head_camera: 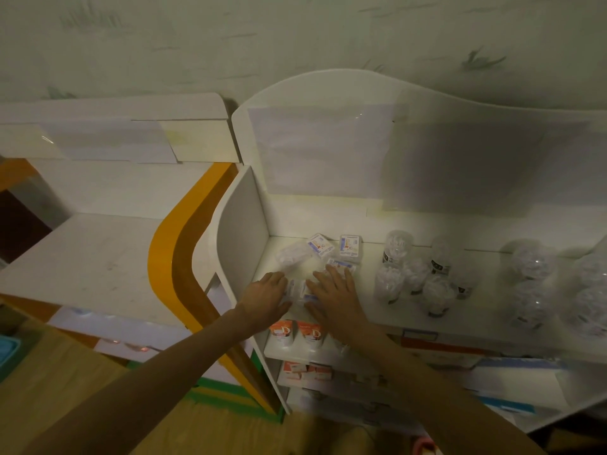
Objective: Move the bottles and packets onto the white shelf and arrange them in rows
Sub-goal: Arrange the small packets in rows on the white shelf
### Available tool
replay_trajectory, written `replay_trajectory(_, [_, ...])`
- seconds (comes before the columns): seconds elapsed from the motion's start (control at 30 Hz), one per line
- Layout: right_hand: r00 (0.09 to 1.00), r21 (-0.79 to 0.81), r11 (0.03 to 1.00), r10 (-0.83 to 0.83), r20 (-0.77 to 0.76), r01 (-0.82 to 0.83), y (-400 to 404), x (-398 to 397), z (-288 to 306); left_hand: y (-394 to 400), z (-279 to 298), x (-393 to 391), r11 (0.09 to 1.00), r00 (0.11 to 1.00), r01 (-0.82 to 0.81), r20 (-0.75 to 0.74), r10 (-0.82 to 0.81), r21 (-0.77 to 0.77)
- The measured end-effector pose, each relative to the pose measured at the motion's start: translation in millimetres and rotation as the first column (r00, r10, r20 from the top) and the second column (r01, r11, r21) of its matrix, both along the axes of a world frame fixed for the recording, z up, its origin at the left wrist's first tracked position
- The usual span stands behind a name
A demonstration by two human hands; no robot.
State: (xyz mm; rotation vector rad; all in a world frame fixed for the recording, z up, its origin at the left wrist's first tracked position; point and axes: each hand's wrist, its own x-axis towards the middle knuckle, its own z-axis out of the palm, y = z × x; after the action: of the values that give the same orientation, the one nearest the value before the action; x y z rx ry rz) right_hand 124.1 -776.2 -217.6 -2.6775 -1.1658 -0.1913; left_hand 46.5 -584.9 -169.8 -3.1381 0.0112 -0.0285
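On the white shelf (pixel 371 257), both hands lie flat over small packets near its left wall.

Left hand (pixel 267 295) and right hand (pixel 331 290): fingers straight and spread, palms down, pressing on two packets (pixel 297 290) lying between them at the front edge; nothing pinched. Right fingertips touch a third packet (pixel 341 267). Behind, two more packets (pixel 335 246) and a clear pouch (pixel 292 256) sit loosely, not aligned. Right of the hands, clear bottles (pixel 417 274) stand clustered; further right, larger clear bottles (pixel 538 284). Orange-labelled boxes (pixel 295 333) on the tier below.
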Motion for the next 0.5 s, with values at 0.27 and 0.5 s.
replay_trajectory(0.27, [0.999,0.034,0.999,0.038,0.014,-0.038,12.3,-5.7,3.9,12.6,3.0,-9.3,0.997,0.999,0.049,-0.007,-0.048,0.055])
replay_trajectory(0.5, [1.0,0.04,0.999,0.016,-0.024,-0.015,24.2,-11.7,6.1,19.3,3.4,-16.7,1.0,1.0,0.008,-0.02,-0.008,0.015])
